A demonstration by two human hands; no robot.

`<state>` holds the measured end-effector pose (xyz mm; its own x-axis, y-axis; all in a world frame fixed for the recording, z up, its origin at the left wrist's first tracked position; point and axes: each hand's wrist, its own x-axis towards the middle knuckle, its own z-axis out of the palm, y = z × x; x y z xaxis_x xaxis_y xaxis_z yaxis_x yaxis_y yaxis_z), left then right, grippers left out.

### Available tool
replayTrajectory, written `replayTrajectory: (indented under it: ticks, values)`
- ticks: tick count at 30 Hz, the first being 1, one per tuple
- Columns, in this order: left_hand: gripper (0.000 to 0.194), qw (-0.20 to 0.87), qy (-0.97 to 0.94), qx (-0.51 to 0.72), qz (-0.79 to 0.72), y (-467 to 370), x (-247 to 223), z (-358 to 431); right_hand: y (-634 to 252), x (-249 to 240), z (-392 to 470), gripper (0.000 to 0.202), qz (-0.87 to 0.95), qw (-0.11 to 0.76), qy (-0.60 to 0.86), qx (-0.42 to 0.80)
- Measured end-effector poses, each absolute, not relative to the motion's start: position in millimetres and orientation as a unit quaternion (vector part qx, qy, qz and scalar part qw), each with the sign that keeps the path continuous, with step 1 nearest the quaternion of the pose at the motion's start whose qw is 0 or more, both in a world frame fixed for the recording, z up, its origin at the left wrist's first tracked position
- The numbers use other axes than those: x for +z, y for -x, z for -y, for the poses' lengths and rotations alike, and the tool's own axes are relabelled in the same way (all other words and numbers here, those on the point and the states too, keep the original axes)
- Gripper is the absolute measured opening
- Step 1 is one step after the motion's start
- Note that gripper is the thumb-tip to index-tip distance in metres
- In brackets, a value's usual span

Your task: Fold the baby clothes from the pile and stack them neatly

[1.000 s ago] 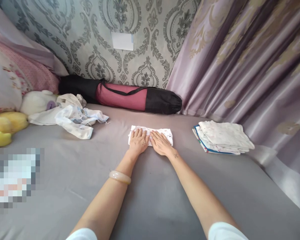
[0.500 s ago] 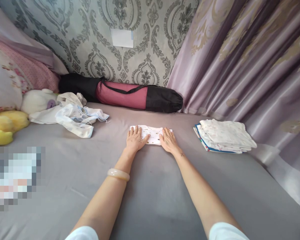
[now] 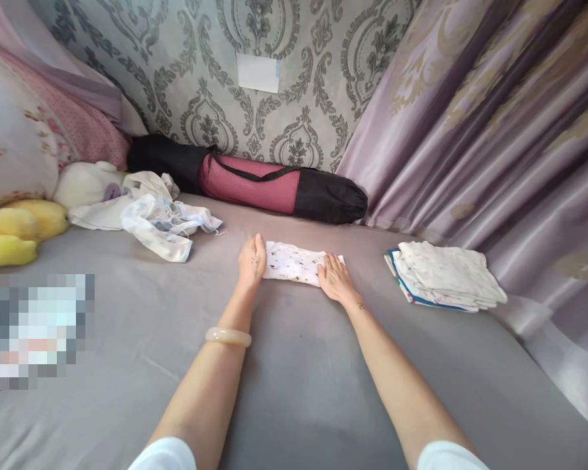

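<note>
Left hand [image 3: 252, 261] and right hand [image 3: 336, 281], both open, framed a folded cloth [image 3: 293, 264]; the right stack [image 3: 443, 271] was folded, the left garments [image 3: 159, 228] (all rumpled) weren't.

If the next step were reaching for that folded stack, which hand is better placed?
Probably the right hand: it rests on the right end of the patterned cloth, nearer the folded stack. The left hand is at the opposite end.

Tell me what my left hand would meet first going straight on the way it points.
Beyond a stretch of grey sheet, your left hand would probably meet the pink middle of the long bag, though depth is unclear.
</note>
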<state>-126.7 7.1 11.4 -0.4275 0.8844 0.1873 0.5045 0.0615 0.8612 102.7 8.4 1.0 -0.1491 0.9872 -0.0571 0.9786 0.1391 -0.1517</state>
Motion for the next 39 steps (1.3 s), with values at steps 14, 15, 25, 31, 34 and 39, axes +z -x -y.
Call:
replayTrajectory:
  ticks: [14,15,25,31,34,39]
  values:
    - [0.061,0.29,-0.319,0.58,-0.691,155,5,-10,-25,1,3,0.063,0.851,0.059,0.518,0.065]
    - [0.061,0.29,-0.303,0.587,-0.693,159,5,-10,-25,4,1,0.063,0.849,0.045,0.52,0.079]
    - [0.064,0.287,-0.275,0.607,-0.688,160,0,-15,31,12,1,0.061,0.86,0.091,0.502,0.034]
    - [0.062,0.3,-0.277,0.604,-0.685,161,3,-14,30,8,-2,0.062,0.855,0.067,0.509,0.078]
    - [0.061,0.292,-0.303,0.594,-0.685,158,5,-12,25,15,-3,0.063,0.824,0.127,0.552,0.024]
    - [0.059,0.275,-0.418,0.558,-0.662,140,14,-7,8,13,-10,0.063,0.8,0.068,0.585,0.117]
